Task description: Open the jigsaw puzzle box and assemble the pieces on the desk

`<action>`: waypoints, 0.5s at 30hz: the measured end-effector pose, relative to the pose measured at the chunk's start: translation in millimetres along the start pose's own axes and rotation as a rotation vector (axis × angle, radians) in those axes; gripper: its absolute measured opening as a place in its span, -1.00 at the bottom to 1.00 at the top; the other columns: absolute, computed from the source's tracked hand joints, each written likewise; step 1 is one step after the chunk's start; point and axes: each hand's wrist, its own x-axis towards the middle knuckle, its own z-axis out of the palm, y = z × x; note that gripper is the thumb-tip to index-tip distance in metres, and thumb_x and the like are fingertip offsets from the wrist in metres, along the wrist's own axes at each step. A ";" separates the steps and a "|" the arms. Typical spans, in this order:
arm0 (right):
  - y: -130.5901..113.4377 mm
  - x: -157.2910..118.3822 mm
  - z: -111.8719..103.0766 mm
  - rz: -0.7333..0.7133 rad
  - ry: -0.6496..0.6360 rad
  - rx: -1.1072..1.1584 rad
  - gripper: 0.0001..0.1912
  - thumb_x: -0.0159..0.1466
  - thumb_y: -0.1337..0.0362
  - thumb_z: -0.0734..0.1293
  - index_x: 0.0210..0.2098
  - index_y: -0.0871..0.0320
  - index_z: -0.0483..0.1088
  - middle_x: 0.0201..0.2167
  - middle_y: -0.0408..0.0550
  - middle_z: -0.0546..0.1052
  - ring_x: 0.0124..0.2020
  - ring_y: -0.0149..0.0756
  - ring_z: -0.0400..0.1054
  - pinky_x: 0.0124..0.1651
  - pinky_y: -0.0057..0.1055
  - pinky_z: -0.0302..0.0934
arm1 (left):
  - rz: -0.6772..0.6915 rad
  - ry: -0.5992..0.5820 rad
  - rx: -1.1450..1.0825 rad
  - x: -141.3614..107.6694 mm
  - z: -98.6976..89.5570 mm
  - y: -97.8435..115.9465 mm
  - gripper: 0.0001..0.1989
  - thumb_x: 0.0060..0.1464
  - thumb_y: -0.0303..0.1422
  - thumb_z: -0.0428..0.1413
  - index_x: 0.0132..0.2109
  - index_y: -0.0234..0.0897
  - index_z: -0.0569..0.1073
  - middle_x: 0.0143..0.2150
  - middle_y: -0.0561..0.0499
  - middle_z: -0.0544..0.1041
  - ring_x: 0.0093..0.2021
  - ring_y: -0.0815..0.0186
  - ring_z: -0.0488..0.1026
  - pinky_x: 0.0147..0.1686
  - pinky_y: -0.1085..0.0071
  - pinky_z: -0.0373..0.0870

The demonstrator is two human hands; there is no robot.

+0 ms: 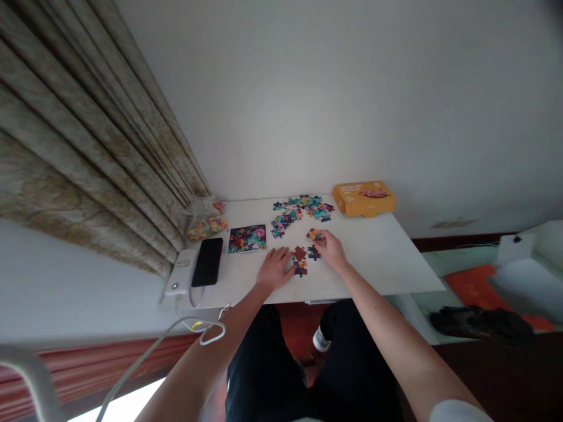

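Observation:
My right hand [331, 249] pinches an orange and dark puzzle piece [314, 234] just above the white table. Resting on the tabletop, my left hand [275, 268] has its fingers stretched out. Its fingertips are beside a small group of puzzle pieces [300, 268], one reddish brown and others blue with orange. A dark blue puzzle piece [313, 253] lies just right of that group, below my right hand. Farther back, a curved heap of loose colourful puzzle pieces [303, 205] spreads over the table. A printed picture card [247, 238] lies left of my left hand.
A yellow box [365, 198] stands at the table's back right. On the left are a black phone [207, 262], a white power bank [181, 272] with a cable, and a clear bag of pieces [206, 227]. The white table [373, 258] meets the wall; a curtain hangs left.

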 end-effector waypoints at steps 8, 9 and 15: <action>7.7 -2.0 -0.7 0.041 0.085 0.069 -0.59 0.26 -0.08 0.33 -0.12 0.11 0.47 -0.22 0.06 0.63 -0.30 -0.16 0.46 -0.14 -0.22 0.35 | -0.011 0.086 0.030 4.8 3.0 -3.0 -0.54 0.32 -0.17 0.10 0.27 -0.26 0.45 0.29 -0.20 0.47 0.30 0.05 0.38 0.33 0.07 0.27; 7.5 -2.3 -0.7 0.035 0.079 0.069 -0.59 0.26 -0.08 0.32 -0.12 0.11 0.47 -0.22 0.06 0.63 -0.30 -0.16 0.46 -0.14 -0.22 0.35 | -0.021 0.094 0.035 5.2 3.6 -3.7 -0.53 0.32 -0.17 0.10 0.27 -0.28 0.45 0.28 -0.21 0.47 0.30 0.04 0.37 0.33 0.07 0.27; 4.2 -2.7 -1.2 0.033 0.017 -0.004 -0.61 0.28 -0.07 0.32 -0.13 0.10 0.47 -0.30 0.01 0.61 -0.32 -0.16 0.45 -0.14 -0.24 0.32 | -0.053 0.112 0.023 5.8 5.0 -6.6 -0.50 0.33 -0.17 0.07 0.32 -0.27 0.40 0.30 -0.22 0.45 0.32 0.05 0.35 0.34 0.06 0.25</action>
